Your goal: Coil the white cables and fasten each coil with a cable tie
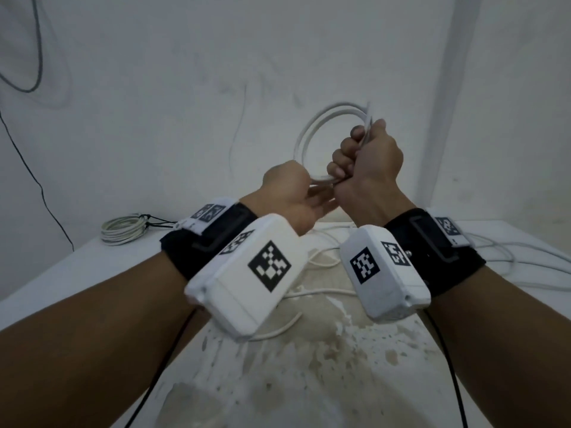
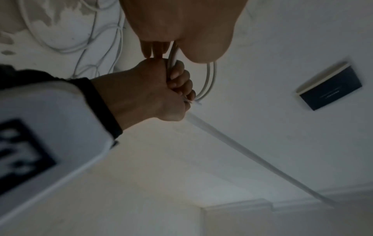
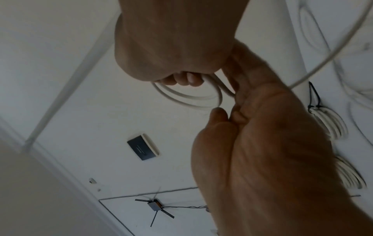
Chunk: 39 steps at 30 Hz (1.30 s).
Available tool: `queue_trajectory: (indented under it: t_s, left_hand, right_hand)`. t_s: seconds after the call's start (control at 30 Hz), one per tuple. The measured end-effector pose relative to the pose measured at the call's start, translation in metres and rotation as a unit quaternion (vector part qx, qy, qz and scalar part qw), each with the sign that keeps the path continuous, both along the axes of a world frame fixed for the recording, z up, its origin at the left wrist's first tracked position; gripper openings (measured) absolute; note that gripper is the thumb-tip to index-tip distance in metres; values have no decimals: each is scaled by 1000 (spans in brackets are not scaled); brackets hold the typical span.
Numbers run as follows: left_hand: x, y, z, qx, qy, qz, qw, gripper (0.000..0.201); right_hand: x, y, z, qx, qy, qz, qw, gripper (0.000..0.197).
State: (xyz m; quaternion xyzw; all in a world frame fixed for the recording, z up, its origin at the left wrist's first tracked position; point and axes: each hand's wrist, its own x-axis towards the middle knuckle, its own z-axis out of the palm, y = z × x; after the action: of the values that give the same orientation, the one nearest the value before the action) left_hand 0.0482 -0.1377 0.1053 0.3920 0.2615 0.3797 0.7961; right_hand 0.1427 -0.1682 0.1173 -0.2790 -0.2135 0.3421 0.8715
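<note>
Both hands were raised above the white, stained and flaking tabletop [image 1: 309, 366], close together and touching. The right hand [image 1: 367, 168] was curled into a fist around a round coil of smooth white cable [image 1: 312, 134], which stood upright in the air above the far part of the table; a short cable end stuck up out of the top of that fist. The left hand [image 1: 290, 196], just beside and below it, had its fingers [image 1: 321, 200] reaching to the lowest part of the coil, with the cable running between thumb and fingers in the left wrist view; how tightly it held there could not be told. A loose length of the same white cable [image 1: 315, 291] trailed down and lay in curves on the table beneath the wrists. At the table's far left corner lay a finished coil of white cable bound with a thin black cable tie [image 1: 125, 231], well apart from the hands. More slack white cable loops [image 1: 506, 257] lay on the right side of the table. Each wrist carried a white box with black square markers [image 1: 247, 273] on a black strap.
</note>
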Motion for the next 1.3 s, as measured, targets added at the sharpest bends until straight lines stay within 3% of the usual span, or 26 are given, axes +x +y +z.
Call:
queue_trajectory:
  t_s: [0.13,0.27,0.43,0.53,0.7,0.87,0.97,1.2,1.23,1.3]
  left_hand:
    - [5,0,10,12,-14,81,997,24]
    - [16,-4,12,32,24,115,993,27]
    - [23,-16,-4,72,50,90,992,23]
    - [23,-17,-7,54,74,81,992,21]
    - [2,15,0,-5,82,164,983,26]
    - [8,29,-15,131,155,155,967,29]
    - [19,31,0,237,152,152,947,32]
    - [17,43,36,364,148,66,917,25]
    - [13,45,39,384,152,50,909,24]
    - [6,50,44,460,187,30,867,24]
  right_hand:
    - [7,-14,4,-13,-28,-31,999,46]
    - [15,-25,4,-27,-50,-55,997,46]
    - [49,-32,5,-17,63,-51,997,42]
    - [60,-29,-2,-16,102,-56,993,38]
    - [86,-42,-2,-6,116,-92,989,37]
    - [89,-48,-8,3,69,-41,997,44]
    - [70,-38,-10,3,7,41,999,47]
    - [30,-13,-27,-70,-117,150,979,48]
    - [27,-11,-29,-80,-124,156,977,48]
    - [22,-7,-32,-97,-141,160,972,47]
